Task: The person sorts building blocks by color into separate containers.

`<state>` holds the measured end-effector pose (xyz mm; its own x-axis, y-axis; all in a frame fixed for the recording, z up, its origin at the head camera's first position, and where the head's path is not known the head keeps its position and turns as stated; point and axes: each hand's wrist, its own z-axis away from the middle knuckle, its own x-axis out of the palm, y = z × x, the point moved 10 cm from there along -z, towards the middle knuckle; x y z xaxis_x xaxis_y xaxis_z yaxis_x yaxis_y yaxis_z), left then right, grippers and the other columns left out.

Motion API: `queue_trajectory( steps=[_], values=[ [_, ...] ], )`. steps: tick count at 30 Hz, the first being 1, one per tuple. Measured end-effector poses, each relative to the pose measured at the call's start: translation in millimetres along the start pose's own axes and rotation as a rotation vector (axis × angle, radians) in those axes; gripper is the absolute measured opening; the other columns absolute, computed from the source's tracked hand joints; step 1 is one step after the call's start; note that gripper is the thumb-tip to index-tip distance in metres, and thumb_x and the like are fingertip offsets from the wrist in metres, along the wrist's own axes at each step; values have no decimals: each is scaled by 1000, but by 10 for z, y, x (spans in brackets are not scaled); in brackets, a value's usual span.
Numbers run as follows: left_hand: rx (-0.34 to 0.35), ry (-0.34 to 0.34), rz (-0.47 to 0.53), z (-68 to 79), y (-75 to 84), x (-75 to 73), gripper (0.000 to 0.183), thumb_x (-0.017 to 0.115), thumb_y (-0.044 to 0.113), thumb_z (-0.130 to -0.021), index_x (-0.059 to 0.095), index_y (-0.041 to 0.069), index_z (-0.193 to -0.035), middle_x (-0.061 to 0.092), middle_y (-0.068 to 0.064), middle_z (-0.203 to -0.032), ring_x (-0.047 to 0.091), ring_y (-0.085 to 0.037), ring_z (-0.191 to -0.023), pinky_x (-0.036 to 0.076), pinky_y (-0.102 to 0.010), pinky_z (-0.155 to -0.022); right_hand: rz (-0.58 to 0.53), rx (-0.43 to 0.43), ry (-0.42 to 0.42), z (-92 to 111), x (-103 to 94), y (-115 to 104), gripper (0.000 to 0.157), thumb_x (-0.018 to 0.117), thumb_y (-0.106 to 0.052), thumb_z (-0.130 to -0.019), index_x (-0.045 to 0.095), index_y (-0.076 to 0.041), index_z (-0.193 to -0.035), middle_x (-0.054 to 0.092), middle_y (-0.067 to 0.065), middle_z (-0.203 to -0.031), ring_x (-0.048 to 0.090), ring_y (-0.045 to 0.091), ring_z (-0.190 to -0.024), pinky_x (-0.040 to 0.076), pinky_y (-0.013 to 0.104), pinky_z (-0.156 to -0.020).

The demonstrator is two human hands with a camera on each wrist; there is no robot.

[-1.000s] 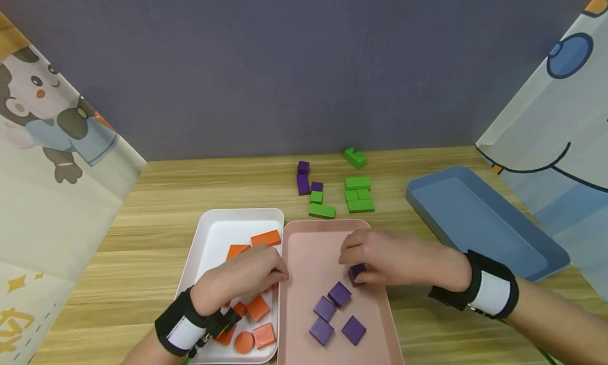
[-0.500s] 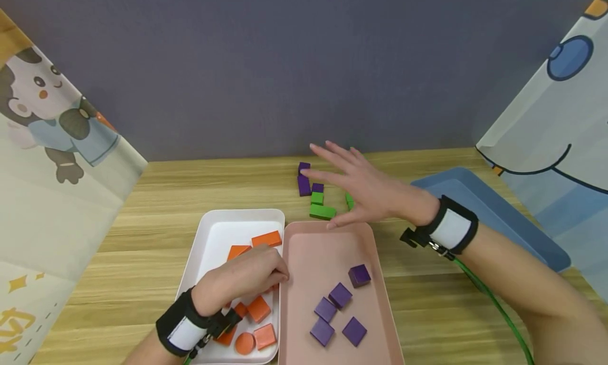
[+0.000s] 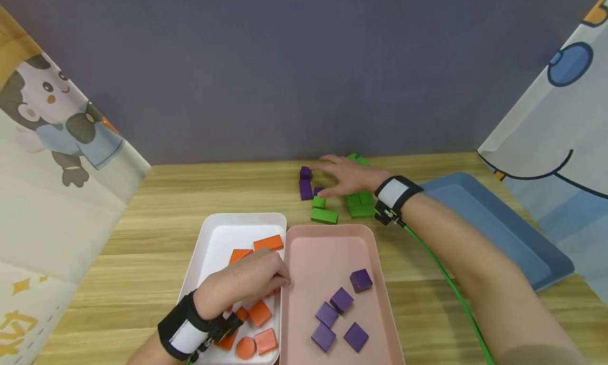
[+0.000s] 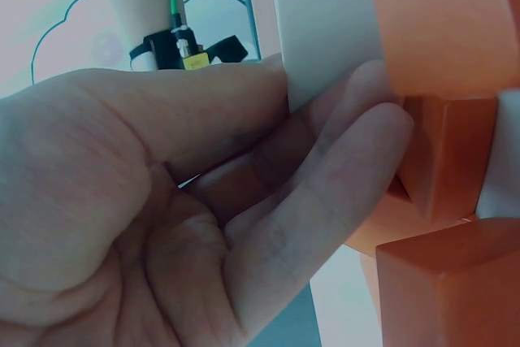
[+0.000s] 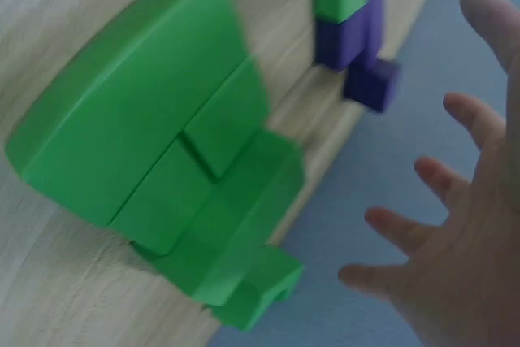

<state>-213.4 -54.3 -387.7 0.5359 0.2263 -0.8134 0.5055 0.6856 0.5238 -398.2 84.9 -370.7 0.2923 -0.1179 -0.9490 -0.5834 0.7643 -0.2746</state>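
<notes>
My left hand (image 3: pixel 247 280) is at the right-hand rim of the white tray (image 3: pixel 209 238). In the left wrist view its thumb and fingertips (image 4: pixel 382 127) pinch the tray wall, close beside orange blocks (image 4: pixel 455 152). My right hand (image 3: pixel 349 175) reaches to the back of the table, fingers spread and holding nothing. Its fingertips are near the purple blocks (image 3: pixel 306 189) and a small green block (image 3: pixel 319 202); a purple one is partly hidden under it. The right wrist view shows a group of green blocks (image 5: pixel 154 95) beside the hand.
A pink tray (image 3: pixel 328 238) with several purple cubes (image 3: pixel 356 336) stands against the white tray. At the right lies a blue tray (image 3: pixel 494 228), partly behind my right forearm. A dark wall (image 3: pixel 304 75) closes off the back. A green cable runs along the right arm.
My right hand let go of a purple cube in the pink tray, rose with spread fingers, and moved to the blocks at the back. My left hand stays at the white tray's rim.
</notes>
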Motion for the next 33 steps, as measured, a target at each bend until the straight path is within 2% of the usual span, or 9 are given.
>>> queue_trajectory(
  steps=[3, 5, 9, 15, 19, 24, 28, 33],
  values=[
    [6, 2, -7, -4, 10, 4, 20, 62, 16, -91, 68, 15, -72, 46, 11, -54, 43, -3, -53, 38, -19, -51, 3, -28, -32, -49, 76, 40, 69, 62, -36, -89, 34, -19, -150, 26, 17, -156, 25, 38, -142, 23, 57, -115],
    [9, 6, -10, -5, 13, 1, 20, 63, 16, -91, 68, 15, -71, 46, 11, -54, 42, -2, -53, 38, -19, -50, 12, -62, -42, -76, 103, 22, 65, 62, -22, -86, 40, -15, -146, 32, 17, -154, 28, 37, -142, 25, 55, -115],
    [9, 6, -5, -7, 15, -2, 20, 63, 16, -91, 67, 15, -71, 46, 11, -55, 43, -2, -53, 37, -18, -50, 37, -121, -53, -116, 164, -39, 61, 61, -7, -79, 49, -14, -139, 42, 14, -149, 33, 34, -139, 27, 51, -115],
    [1, -1, 16, -11, 9, 5, 19, 63, 16, -91, 68, 15, -72, 47, 10, -55, 43, -3, -52, 37, -18, -49, 81, -166, -86, -131, 318, -106, 58, 65, -2, -77, 55, -15, -132, 50, 11, -140, 43, 29, -132, 35, 46, -111],
    [1, -1, 19, -12, 9, 6, 19, 63, 15, -90, 68, 14, -72, 47, 11, -55, 43, -2, -52, 37, -18, -50, 101, -228, -47, -128, 333, -165, 41, 70, -4, -78, 62, -11, -118, 56, 10, -131, 48, 28, -127, 39, 44, -108],
    [8, 0, 11, -15, 16, 7, 18, 63, 15, -90, 69, 14, -73, 46, 11, -56, 42, -2, -54, 37, -18, -51, 114, -227, 3, -107, 310, -161, 21, 71, -9, -83, 64, -11, -103, 61, 7, -114, 56, 23, -111, 46, 40, -98],
    [9, 5, -8, -17, 21, 1, 18, 63, 16, -90, 69, 14, -73, 46, 11, -56, 43, -2, -55, 38, -18, -52, 113, -213, 32, -64, 291, -146, 17, 70, -9, -84, 65, -11, -101, 63, 6, -105, 58, 21, -104, 48, 38, -95],
    [4, 3, 5, -11, 20, 3, 18, 63, 15, -90, 69, 14, -74, 47, 11, -56, 43, -2, -53, 38, -18, -51, 78, -218, 76, 9, 239, -124, 18, 70, -6, -84, 66, -9, -101, 65, 6, -104, 59, 22, -104, 49, 38, -94]
  ],
)
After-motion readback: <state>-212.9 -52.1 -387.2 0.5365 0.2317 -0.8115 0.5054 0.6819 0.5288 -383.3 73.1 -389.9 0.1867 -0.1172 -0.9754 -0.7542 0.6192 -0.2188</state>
